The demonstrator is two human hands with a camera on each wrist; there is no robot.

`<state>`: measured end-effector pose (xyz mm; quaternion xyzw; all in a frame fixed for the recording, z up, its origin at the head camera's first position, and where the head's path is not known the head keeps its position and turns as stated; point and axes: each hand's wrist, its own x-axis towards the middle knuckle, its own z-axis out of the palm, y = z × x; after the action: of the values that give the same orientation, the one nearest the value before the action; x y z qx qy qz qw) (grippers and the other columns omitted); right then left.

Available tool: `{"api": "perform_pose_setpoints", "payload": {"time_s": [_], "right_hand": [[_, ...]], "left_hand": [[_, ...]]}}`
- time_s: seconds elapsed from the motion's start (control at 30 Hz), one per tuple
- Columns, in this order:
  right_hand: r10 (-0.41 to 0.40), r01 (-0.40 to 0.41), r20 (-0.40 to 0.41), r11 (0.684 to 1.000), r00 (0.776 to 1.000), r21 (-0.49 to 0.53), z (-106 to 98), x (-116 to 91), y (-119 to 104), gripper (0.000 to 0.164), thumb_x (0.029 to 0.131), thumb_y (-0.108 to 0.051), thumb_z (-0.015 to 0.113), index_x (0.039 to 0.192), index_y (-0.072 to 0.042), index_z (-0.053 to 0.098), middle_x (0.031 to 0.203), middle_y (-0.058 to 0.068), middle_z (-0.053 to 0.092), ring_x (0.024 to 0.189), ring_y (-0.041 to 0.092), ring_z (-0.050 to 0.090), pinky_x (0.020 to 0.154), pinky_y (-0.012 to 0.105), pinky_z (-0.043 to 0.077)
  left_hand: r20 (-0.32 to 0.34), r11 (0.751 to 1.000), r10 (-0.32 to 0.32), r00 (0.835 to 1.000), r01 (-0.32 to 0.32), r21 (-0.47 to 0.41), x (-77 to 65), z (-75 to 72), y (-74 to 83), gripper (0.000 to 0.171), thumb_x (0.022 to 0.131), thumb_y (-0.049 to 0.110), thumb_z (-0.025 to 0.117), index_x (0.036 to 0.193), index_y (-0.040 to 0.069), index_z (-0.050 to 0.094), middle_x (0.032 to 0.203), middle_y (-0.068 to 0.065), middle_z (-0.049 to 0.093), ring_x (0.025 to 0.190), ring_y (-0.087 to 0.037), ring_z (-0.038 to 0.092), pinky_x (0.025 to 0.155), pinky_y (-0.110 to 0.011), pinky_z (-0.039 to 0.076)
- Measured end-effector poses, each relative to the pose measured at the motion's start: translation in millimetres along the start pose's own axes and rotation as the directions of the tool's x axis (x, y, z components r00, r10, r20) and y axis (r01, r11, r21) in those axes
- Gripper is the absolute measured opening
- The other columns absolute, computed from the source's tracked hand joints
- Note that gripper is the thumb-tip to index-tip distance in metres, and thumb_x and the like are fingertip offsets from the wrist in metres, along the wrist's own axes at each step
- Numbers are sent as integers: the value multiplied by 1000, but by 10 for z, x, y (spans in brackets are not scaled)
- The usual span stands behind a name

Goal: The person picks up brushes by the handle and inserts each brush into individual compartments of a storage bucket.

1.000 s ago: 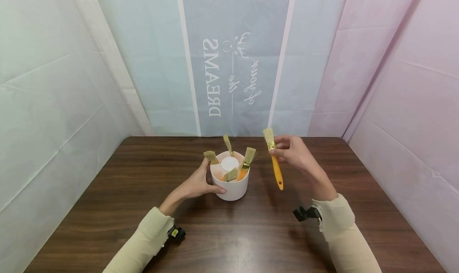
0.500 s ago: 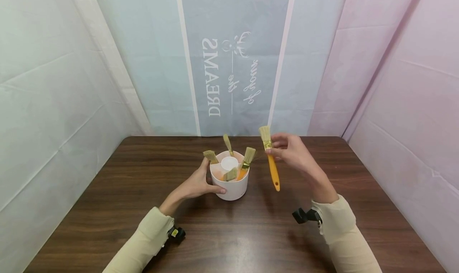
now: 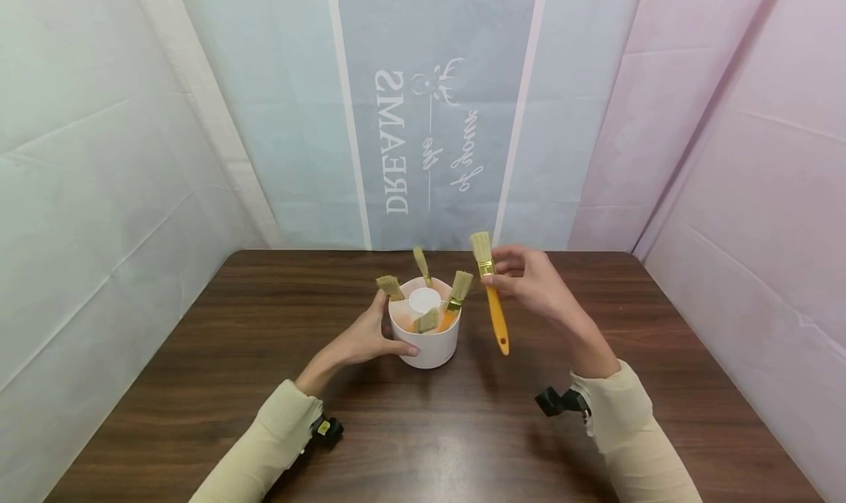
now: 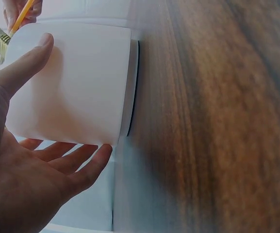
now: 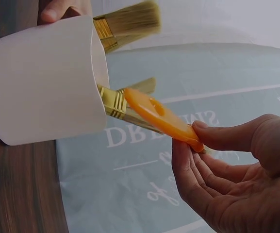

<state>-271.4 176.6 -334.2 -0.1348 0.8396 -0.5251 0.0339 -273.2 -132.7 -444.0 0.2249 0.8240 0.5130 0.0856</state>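
Observation:
A round white desk organizer [image 3: 426, 352] with divided compartments stands upright on the table. Several paintbrushes lean in it with bristles up; one brush [image 3: 460, 288] rises at its right side. My left hand [image 3: 357, 338] grips the organizer from the left, thumb [image 4: 30, 63] across its front wall and fingers behind it. To the right of it, my right hand [image 3: 534, 281] pinches another paintbrush [image 3: 497, 318] near the metal band. That brush is held in the air, bristles up and yellow handle down. In the right wrist view its handle [image 5: 161, 115] overlaps the brushes in the organizer.
The dark wooden table [image 3: 231, 371] carries the organizer near its middle. A printed cloth backdrop [image 3: 304, 121] hangs behind the back edge, with pale cloth walls on the left and right. Black wrist devices [image 3: 327, 431] sit at both sleeves.
My right hand has moved a little left with the paintbrush, closer to the organizer. The left hand and the organizer have stayed in place.

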Motion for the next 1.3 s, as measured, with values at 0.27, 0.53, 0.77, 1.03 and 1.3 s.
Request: {"api": "perform_pose_setpoints", "payload": {"time_s": [0.27,0.53,0.77,1.03,1.3], "right_hand": [[-25,25,4,1000,1000,1,63,-21,-40,51,95,-8,73,140,9,53,115,27,70,95,21,73,79,33,64],[-56,56,-18,998,998,18,88,-25,-55,47,96,-5,70,138,8,54,116,27,70,96,23,73,78,33,64],[-84,86,-56,996,995,30,85,-39,-83,43,96,-3,70,135,6,56,112,27,71,92,21,74,76,32,64],[-90,99,-106,992,990,83,75,-54,-116,44,95,-2,70,135,6,53,116,30,69,86,14,73,75,31,64],[-91,109,-133,984,987,141,71,-80,-134,42,97,-3,70,134,6,52,118,30,68,88,11,74,79,34,65]], "left_hand": [[6,1000,5,1000,-5,-17,6,-4,-8,123,76,18,94,163,20,8,160,-18,37,143,-34,47,109,-48,52],[10,1000,6,1000,-6,-21,2,-4,0,122,76,19,94,163,21,8,161,-17,35,145,-34,44,111,-50,50],[11,1000,3,1000,-3,-17,-8,-6,11,123,77,20,93,163,22,6,162,-17,33,146,-34,43,111,-50,51],[14,1000,8,1000,-8,-27,4,-6,-8,122,77,19,93,163,22,6,162,-17,34,145,-34,45,110,-49,52],[17,999,7,1000,-6,-44,5,-5,-20,123,77,18,93,163,22,6,162,-17,33,146,-34,44,109,-49,52]]}}
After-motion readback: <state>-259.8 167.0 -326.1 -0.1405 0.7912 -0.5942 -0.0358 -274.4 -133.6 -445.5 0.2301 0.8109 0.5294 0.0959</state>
